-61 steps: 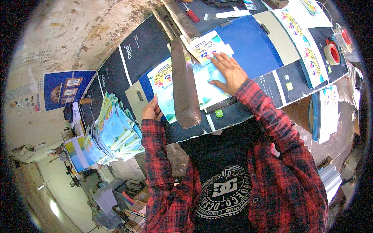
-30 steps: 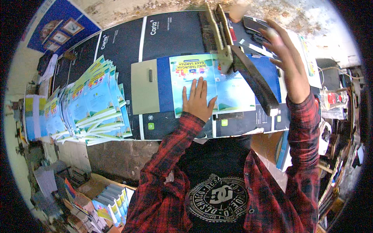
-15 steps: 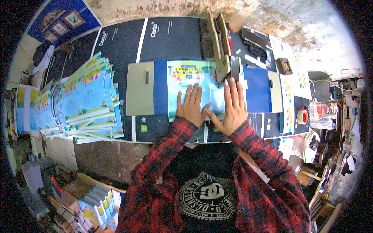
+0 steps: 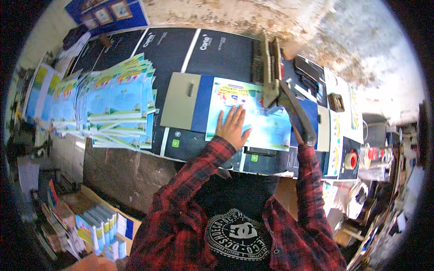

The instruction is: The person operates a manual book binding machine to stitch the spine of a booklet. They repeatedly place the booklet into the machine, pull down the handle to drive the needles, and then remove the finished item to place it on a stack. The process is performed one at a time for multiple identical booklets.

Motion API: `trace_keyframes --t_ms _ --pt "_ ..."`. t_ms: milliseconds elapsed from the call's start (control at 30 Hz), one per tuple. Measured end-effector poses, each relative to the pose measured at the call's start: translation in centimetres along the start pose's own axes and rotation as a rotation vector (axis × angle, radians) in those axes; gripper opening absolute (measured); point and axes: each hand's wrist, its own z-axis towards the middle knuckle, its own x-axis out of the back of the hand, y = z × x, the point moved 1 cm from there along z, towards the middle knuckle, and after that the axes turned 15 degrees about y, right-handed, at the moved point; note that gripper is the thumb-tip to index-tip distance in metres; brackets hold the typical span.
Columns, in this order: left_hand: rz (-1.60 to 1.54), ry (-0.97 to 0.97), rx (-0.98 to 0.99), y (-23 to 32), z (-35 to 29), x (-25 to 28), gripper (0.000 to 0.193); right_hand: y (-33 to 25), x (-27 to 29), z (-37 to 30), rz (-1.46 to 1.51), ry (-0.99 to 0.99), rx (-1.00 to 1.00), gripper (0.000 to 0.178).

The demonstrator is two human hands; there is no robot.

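An open booklet sheet [image 4: 266, 126] in light blue and green, printed with small colourful figures, lies across a flat base with blue and beige panels. My left hand [image 4: 233, 127] presses flat on its left half, fingers stretched. Over the sheet's right part stands a worn beige tool like a large stapler [image 4: 271, 81], its head close above the paper. A long dark metal lever [image 4: 296, 112] runs from it toward me. At the lever's near end is my right hand [image 4: 298, 136], closed around it and mostly hidden by it.
A fanned pile of similar printed sheets [image 4: 115, 101] covers the table's left part. At the right lie a roll of tape [image 4: 350, 160], a small box [image 4: 336, 102] and dark devices [image 4: 307, 67]. A carton of bound booklets [image 4: 101, 226] stands below left. A stained wall [image 4: 217, 13] rises behind.
My right hand has left the sheet and moved right to the lever, which now reaches toward me. My left hand stays on the sheet. The whole view has shifted and tilted.
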Motion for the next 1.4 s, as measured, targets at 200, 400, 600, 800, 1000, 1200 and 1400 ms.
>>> trace_keyframes --t_ms 200,400,600,800,1000,1200,1400 --pt "0.037 0.043 0.036 -2.0 -1.5 1.8 0.066 -5.5 -2.7 -1.5 0.286 -0.015 -0.379 0.057" --pt "0.093 0.057 0.05 -5.3 -2.2 3.5 0.066 -13.6 -2.3 -1.5 0.43 -0.119 -0.62 0.066" --pt "0.094 0.05 0.032 -6.1 -1.9 4.1 0.066 -13.7 -2.0 -1.0 0.477 -0.056 -0.686 0.06" --pt "0.123 0.017 0.037 -6.3 -1.4 4.0 0.068 -26.5 8.7 6.5 0.383 -0.104 -0.217 0.06" --pt "0.126 0.014 0.054 -6.2 -1.7 5.1 0.065 -33.5 4.8 1.1 -0.122 -0.243 0.335 0.076" --pt "0.055 -0.017 0.035 -5.3 -1.2 4.9 0.066 -26.2 -1.3 -6.5 -0.384 0.029 0.491 0.095" --pt "0.219 0.025 0.172 -8.5 -1.7 5.9 0.066 -29.4 4.6 -2.5 -0.059 -0.16 0.398 0.079"
